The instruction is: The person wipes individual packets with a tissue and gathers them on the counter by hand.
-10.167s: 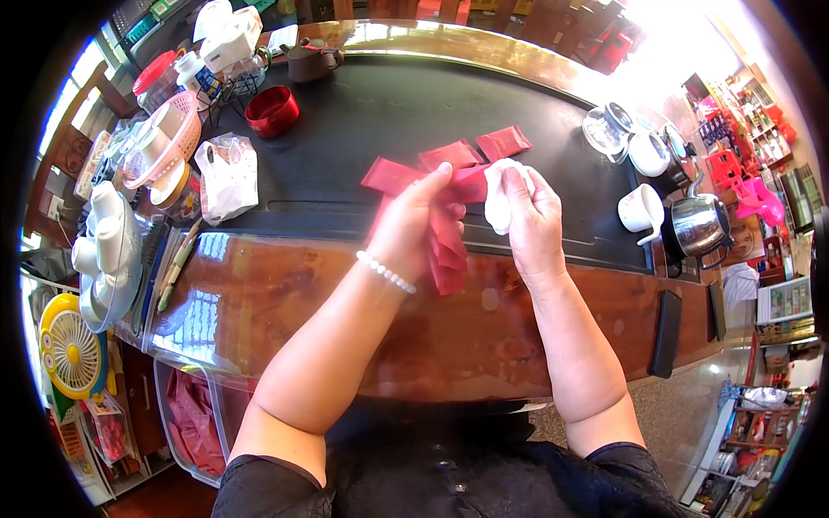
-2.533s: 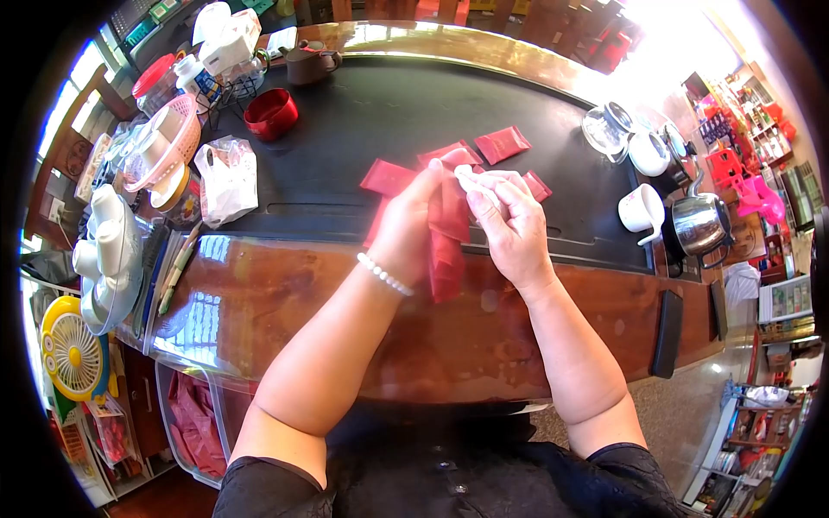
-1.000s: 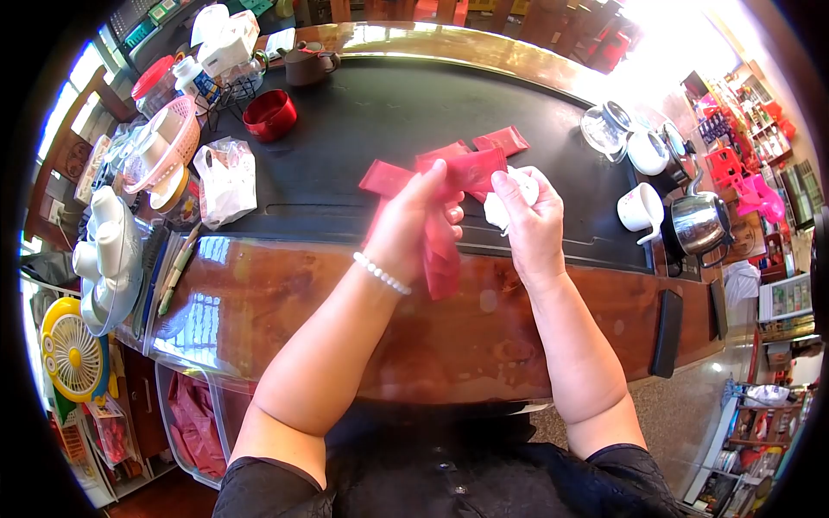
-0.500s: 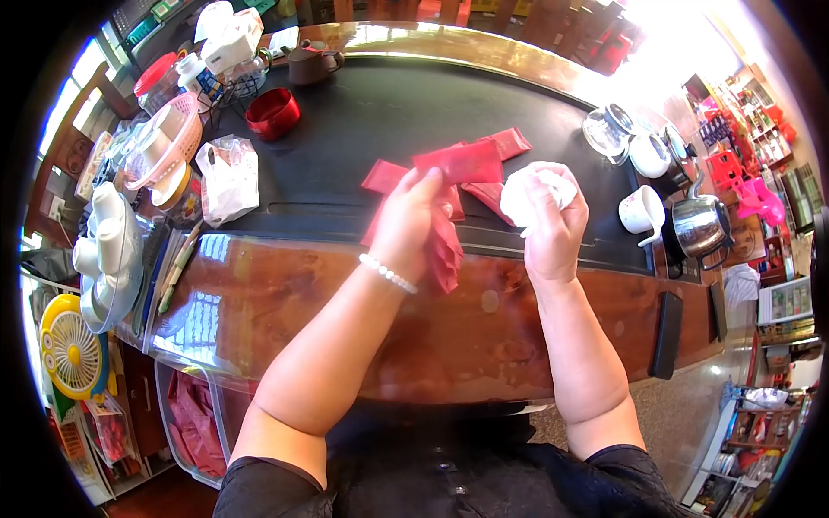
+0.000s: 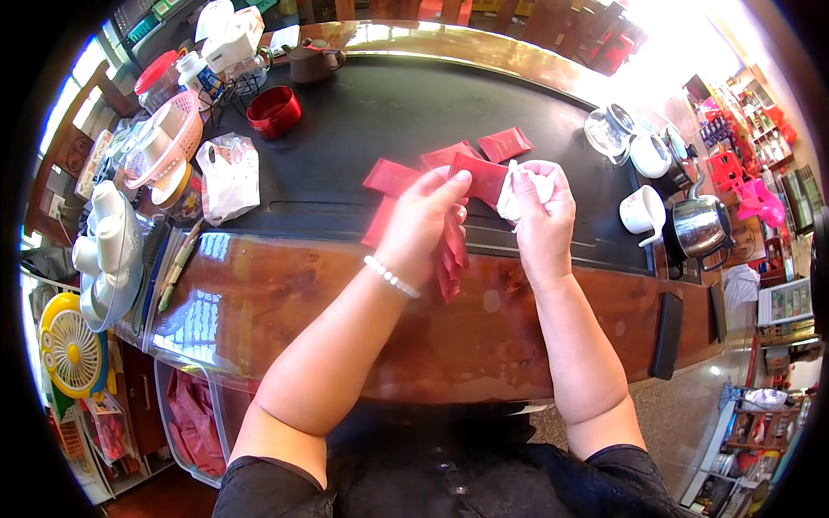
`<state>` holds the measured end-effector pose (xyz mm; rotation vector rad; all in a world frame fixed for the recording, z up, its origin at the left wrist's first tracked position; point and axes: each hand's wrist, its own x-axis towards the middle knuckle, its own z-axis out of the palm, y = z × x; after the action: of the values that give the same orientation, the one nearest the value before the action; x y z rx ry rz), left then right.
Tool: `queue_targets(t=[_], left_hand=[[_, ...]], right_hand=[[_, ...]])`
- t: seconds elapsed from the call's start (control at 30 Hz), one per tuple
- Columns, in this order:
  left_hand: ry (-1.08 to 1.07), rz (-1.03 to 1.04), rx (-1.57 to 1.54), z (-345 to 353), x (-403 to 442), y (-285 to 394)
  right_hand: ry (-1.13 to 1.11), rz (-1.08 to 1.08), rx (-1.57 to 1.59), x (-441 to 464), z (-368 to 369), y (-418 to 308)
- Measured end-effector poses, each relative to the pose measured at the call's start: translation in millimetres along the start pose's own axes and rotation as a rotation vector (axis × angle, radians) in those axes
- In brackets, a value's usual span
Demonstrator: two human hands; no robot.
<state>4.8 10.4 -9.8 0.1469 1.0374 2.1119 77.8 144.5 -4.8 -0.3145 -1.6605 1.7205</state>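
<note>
Several red packets are bunched in my left hand (image 5: pixel 425 211), whose thumb pins one red packet (image 5: pixel 480 176) that points right. Other held packets (image 5: pixel 452 263) hang below the palm over the table's wooden edge. My right hand (image 5: pixel 544 211) pinches a crumpled white tissue (image 5: pixel 523 192), which touches or nearly touches the right end of the pinned packet. On the black table surface beyond my hands lie more red packets, one (image 5: pixel 505 144) at the back and another (image 5: pixel 390 176) left of my left hand.
A red bowl (image 5: pixel 274 112), a teapot (image 5: pixel 313 62) and a plastic bag (image 5: pixel 228 178) stand at the left. Cups in a blue basket (image 5: pixel 110 250) are farther left. At the right are a white cup (image 5: pixel 641 210), a metal kettle (image 5: pixel 698 226) and a black slab (image 5: pixel 665 335).
The right hand with the tissue has moved left to the end of the upper packet. That packet has shifted from lying above the left thumb to sloping down toward the tissue.
</note>
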Motion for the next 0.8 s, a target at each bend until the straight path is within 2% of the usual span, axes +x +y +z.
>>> queue_targets(t=[0.2, 0.43, 0.5, 0.57, 0.67, 0.73, 0.8], left_hand=[[-0.047, -0.017, 0.19, 2.0, -3.8, -0.2], [0.141, -0.016, 0.031, 2.1, -0.8, 0.5], [0.086, 0.013, 0.02, 0.7, -1.6, 2.0], [0.108, 0.036, 0.029, 4.5, -2.0, 2.5], [0.069, -0.014, 0.202, -0.5, 0.3, -3.2], [0.008, -0.052, 0.205, 0.6, -3.4, -2.6], [-0.014, -0.031, 0.183, 1.2, -2.6, -3.1]], right_hand=[[0.112, 0.145, 0.214, -0.2, 1.5, 5.1], [-0.081, 0.233, 0.033, -6.8, 6.8, -0.5], [-0.137, 0.201, -0.047, -7.0, 4.6, 2.8], [-0.112, 0.207, 0.014, -7.0, 4.7, 1.5], [-0.039, 0.225, 0.107, -6.0, 3.4, 2.0], [0.014, 0.244, 0.221, -4.9, 3.6, 6.1], [-0.006, 0.242, 0.181, -5.3, 5.4, 5.3]])
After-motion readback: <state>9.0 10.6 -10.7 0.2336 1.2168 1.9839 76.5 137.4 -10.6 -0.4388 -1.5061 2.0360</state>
